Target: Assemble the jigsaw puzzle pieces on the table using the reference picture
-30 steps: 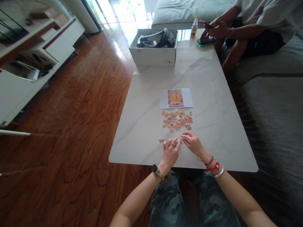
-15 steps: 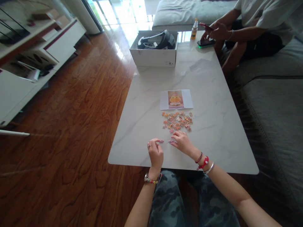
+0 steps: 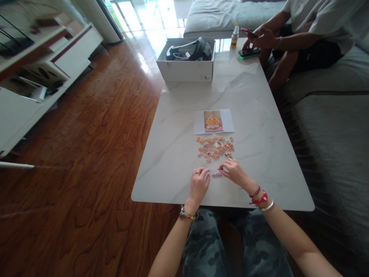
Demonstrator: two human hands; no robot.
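A short purple strip of joined jigsaw puzzle pieces (image 3: 216,174) lies on the table between my hands. My left hand (image 3: 199,184) is just left of the strip, thumb and forefinger apart with nothing visible between them. To the right, my right hand (image 3: 235,172) pinches a small purple puzzle piece (image 3: 219,168) above the strip's right end. Beyond both hands spreads a loose pile of orange, pink and yellow puzzle pieces (image 3: 215,148). A paper sheet with a printed picture (image 3: 213,121) of a yellow figure lies behind the pile.
On the white marbled table (image 3: 173,154), an open box (image 3: 187,71) with a headset stands at the far end. Near it are a bottle (image 3: 234,36) and a phone (image 3: 249,53). A seated person (image 3: 302,34) holds another phone at the right, on a grey sofa (image 3: 331,123).
Both hands have shifted right. The purple pieces that were apart at my two hands now form one strip on the table, and my left fingers have let go.
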